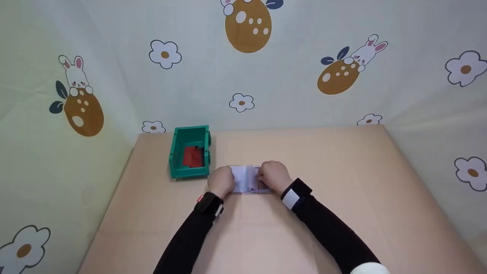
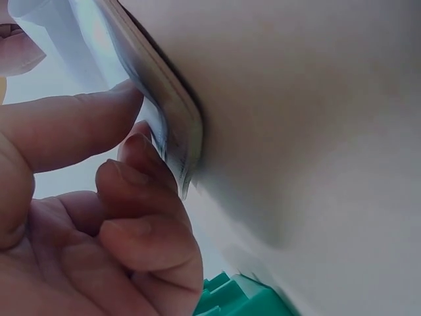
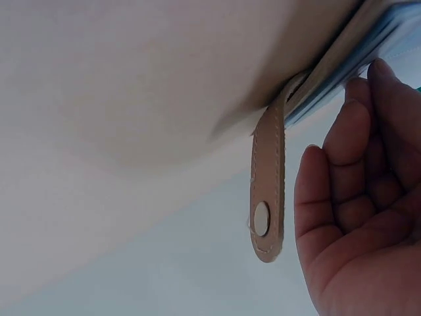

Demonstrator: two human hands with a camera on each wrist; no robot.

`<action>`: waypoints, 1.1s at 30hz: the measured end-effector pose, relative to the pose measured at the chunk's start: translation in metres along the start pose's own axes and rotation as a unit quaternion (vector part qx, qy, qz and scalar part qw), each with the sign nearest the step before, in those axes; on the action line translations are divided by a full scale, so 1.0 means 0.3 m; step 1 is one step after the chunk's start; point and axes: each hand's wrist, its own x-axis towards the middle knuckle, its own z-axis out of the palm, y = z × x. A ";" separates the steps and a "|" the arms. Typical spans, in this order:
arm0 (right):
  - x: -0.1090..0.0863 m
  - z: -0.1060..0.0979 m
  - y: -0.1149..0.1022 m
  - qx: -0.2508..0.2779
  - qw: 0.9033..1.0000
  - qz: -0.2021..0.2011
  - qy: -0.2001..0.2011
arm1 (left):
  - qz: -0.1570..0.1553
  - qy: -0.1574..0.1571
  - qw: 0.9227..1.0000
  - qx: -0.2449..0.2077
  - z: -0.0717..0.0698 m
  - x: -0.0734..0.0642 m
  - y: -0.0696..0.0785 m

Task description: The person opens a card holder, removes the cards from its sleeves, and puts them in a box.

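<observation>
A small card holder with clear plastic sleeves [image 1: 239, 179] lies spread open on the table between both hands. One sleeve page [image 1: 250, 178] stands curled up near its middle. At the left end, my left hand [image 1: 221, 181] pinches the sleeves, thumb on top and curled fingers at the edge in the left wrist view. My right hand [image 1: 274, 176] is at the right end, where thumb and forefinger pinch the edge of the sleeves. From the holder's cover a tan stitched strap [image 3: 268, 178] with a metal snap sticks out beside the right hand.
A green plastic bin [image 1: 190, 172] stands behind and left of the left hand, with a red item [image 1: 193, 156] and something dark inside. The table [image 1: 342, 171] has a beige covering. Patterned cloth walls [image 1: 201, 76] enclose its back and sides.
</observation>
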 end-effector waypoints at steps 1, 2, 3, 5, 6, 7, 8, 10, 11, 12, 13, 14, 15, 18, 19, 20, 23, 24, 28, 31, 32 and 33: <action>0.000 0.002 0.001 -0.001 1.000 0.000 0.001 | 0.000 0.000 1.000 -0.003 0.001 0.000 -0.001; -0.001 0.003 0.001 -0.004 1.000 0.001 0.001 | 0.001 -0.001 1.000 -0.005 0.001 0.001 -0.002; -0.001 0.004 0.002 -0.005 1.000 0.001 0.003 | 0.001 -0.002 1.000 -0.006 0.001 0.001 -0.002; 0.001 0.008 0.003 -0.010 1.000 0.004 0.002 | 0.000 -0.001 1.000 -0.010 -0.001 0.001 -0.004; 0.001 0.010 0.004 -0.011 1.000 0.004 0.003 | 0.003 0.000 1.000 -0.011 0.000 0.001 -0.004; 0.001 0.011 0.004 -0.012 1.000 0.005 0.002 | 0.006 0.002 1.000 -0.010 0.000 0.001 -0.005; 0.001 0.011 0.003 -0.014 1.000 0.006 0.002 | 0.010 0.002 1.000 -0.010 -0.001 0.001 -0.006; 0.000 0.009 0.004 -0.009 1.000 0.007 0.001 | 0.022 0.002 1.000 -0.005 -0.003 0.003 -0.007; -0.001 0.008 0.004 -0.004 1.000 0.008 0.003 | 0.028 0.001 1.000 -0.004 -0.005 0.004 -0.007; -0.001 0.006 0.003 0.000 1.000 0.008 0.004 | 0.035 0.002 0.999 -0.003 -0.007 0.005 -0.006; -0.002 0.005 0.004 0.004 1.000 0.009 0.005 | 0.040 0.001 0.999 -0.003 -0.010 0.006 -0.003; -0.002 0.005 0.005 0.008 1.000 0.009 0.007 | 0.046 0.003 0.999 -0.004 -0.014 0.006 0.002; -0.002 0.005 0.006 0.013 1.000 0.009 0.008 | 0.052 0.006 0.999 -0.004 -0.017 0.006 0.008; -0.002 0.009 0.009 0.018 1.000 0.008 0.011 | 0.068 0.005 0.998 -0.017 -0.026 -0.003 0.038; -0.002 0.011 0.011 0.018 1.000 0.007 0.012 | 0.079 0.003 0.997 -0.020 -0.028 -0.007 0.051; -0.002 0.012 0.012 0.018 1.000 0.007 0.013 | 0.093 0.003 0.995 -0.021 -0.029 -0.012 0.065; -0.005 0.012 0.014 0.018 1.000 0.004 0.017 | 0.137 -0.013 0.990 -0.031 -0.028 -0.026 0.101; -0.005 0.011 0.014 0.019 1.000 0.004 0.018 | 0.154 -0.015 0.987 -0.033 -0.025 -0.030 0.111; -0.007 0.005 0.013 0.030 0.999 0.005 0.019 | 0.199 -0.024 0.979 -0.037 -0.015 -0.046 0.137; -0.008 0.001 0.012 0.039 0.999 0.004 0.016 | 0.219 -0.021 0.975 -0.025 -0.005 -0.052 0.142; -0.008 0.000 0.012 0.040 0.999 0.004 0.015 | 0.227 -0.017 0.974 -0.021 -0.001 -0.053 0.142; -0.009 0.000 0.012 0.041 0.999 0.004 0.014 | 0.232 -0.013 0.972 -0.019 0.002 -0.053 0.142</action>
